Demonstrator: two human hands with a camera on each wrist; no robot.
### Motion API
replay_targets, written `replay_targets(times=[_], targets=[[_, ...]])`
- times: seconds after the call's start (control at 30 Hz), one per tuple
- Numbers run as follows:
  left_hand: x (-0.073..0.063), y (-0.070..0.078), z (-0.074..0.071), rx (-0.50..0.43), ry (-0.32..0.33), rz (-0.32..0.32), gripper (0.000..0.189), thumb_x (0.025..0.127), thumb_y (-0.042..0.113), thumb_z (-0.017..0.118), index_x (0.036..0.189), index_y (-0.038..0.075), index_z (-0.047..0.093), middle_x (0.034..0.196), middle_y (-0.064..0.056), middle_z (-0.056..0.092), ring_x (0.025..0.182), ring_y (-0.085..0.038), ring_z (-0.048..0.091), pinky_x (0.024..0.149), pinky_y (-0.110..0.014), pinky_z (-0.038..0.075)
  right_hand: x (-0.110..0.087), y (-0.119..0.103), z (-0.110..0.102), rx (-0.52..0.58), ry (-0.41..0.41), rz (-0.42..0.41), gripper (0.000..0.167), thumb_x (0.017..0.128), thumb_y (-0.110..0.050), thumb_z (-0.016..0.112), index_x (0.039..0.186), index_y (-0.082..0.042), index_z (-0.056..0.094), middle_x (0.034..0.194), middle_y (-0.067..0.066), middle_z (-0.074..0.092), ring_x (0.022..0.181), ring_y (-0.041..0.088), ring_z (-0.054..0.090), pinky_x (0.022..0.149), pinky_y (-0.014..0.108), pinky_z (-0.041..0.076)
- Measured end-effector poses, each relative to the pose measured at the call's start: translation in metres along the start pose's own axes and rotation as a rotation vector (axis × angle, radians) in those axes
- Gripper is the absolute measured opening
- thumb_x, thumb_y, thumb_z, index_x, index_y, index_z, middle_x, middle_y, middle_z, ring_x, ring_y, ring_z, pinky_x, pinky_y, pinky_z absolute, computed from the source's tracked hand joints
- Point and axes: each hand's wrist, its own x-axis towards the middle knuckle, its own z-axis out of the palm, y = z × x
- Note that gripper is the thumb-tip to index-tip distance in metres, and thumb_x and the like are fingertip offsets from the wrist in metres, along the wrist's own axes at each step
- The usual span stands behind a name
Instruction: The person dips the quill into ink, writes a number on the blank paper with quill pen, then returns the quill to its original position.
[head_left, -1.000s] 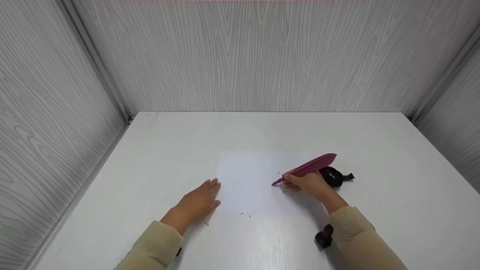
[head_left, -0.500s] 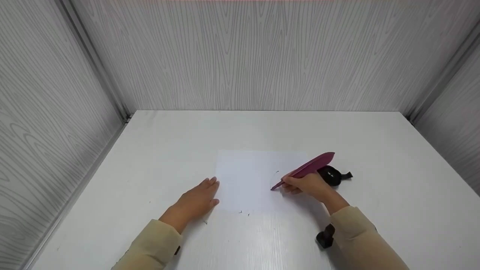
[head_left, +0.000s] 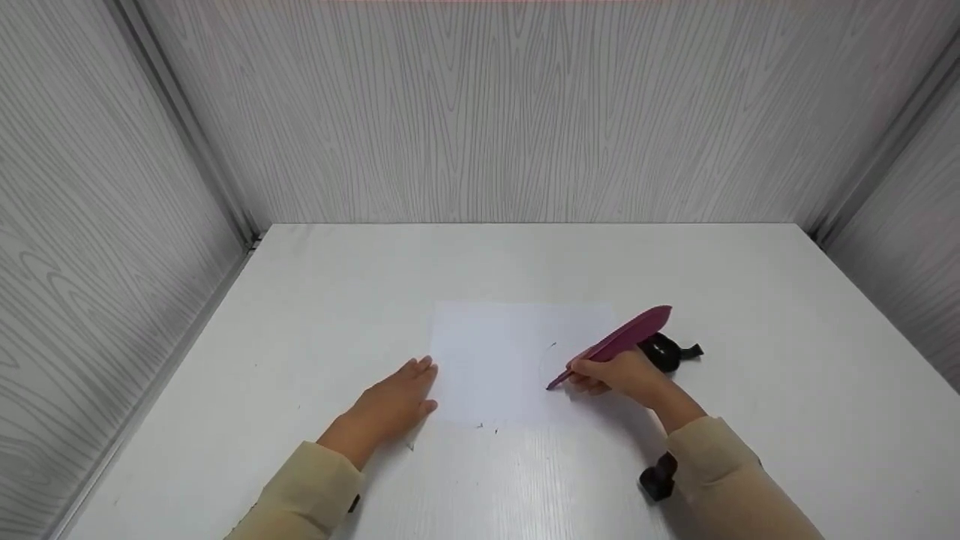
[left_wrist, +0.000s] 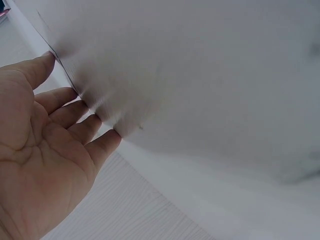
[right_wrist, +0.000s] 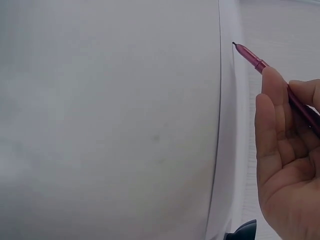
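- Far left: left hand [head_left: 394, 403] flat on the white table [head_left: 315, 300], palm down, fingers straight and close together, gripping nothing.
- From the left wrist view: fingertips [left_wrist: 107, 137] pressed on the surface right at the sheet's near-left edge; touching that edge or just beside it, cannot tell for sure.
- Cream sleeve [head_left: 307, 499] trailing back behind that hand toward the bottom of the frame.
- Between the two hands: sheet of white paper [head_left: 495, 360] lying flat, its left edge by the left fingertips, its right part under the pen tip.
- Faint pen mark [head_left: 551, 347] on the paper, just beyond the right hand's knuckles.
- A few small dark specks [head_left: 487, 427] at the paper's near edge, between the two wrists.
- Right of centre: right hand [head_left: 619, 375] curled round a magenta feather-shaped pen [head_left: 626, 337], thumb and fingers pinching the lower shaft.
- Pen tip down and to the left, on or just above the paper; contact too fine to tell.
- Feather end slanting up and away to the right, past the knuckles.
- Right wrist view: slim magenta shaft [right_wrist: 260, 64] crossing the fingers, dark tip out ahead of them.
- Just behind the right hand: black rounded object [head_left: 664, 352], partly hidden by the feather.
- Near the right sleeve [head_left: 720, 472]: small black object [head_left: 658, 480] close against the cuff.
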Motion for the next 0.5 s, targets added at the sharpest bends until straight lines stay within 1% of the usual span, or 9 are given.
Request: replay_targets(times=[0.13, 0.27, 0.5], targets=[[-0.001, 0.000, 0.000, -0.003, 0.007, 0.005, 0.057, 0.099, 0.026, 0.054, 0.146, -0.001, 0.034, 0.154, -0.012, 0.026, 0.142, -0.029, 0.019, 0.112, -0.047, 0.023, -0.003, 0.000, -0.003, -0.012, -0.009, -0.014, 0.031, 0.089, -0.024, 0.069, 0.102, 0.004, 0.070, 0.089, 0.011, 0.071, 0.083, 0.019, 0.068, 0.076, 0.033, 0.056], [-0.001, -0.001, 0.001, -0.007, 0.004, 0.011, 0.057, 0.099, 0.026, 0.053, 0.145, -0.002, 0.034, 0.154, -0.012, 0.026, 0.142, -0.029, 0.019, 0.112, -0.047, 0.022, -0.006, 0.001, -0.006, -0.034, 0.001, -0.008, 0.029, 0.089, -0.024, 0.069, 0.100, 0.003, 0.071, 0.088, 0.010, 0.071, 0.082, 0.018, 0.068, 0.075, 0.033, 0.057], [0.001, -0.003, 0.002, 0.012, -0.002, 0.003, 0.058, 0.099, 0.028, 0.053, 0.147, 0.001, 0.033, 0.155, -0.010, 0.025, 0.142, -0.028, 0.018, 0.112, -0.047, 0.022, -0.009, 0.000, -0.014, -0.046, -0.009, -0.023, 0.028, 0.090, -0.022, 0.068, 0.100, 0.004, 0.071, 0.087, 0.011, 0.071, 0.081, 0.020, 0.069, 0.074, 0.034, 0.057]])
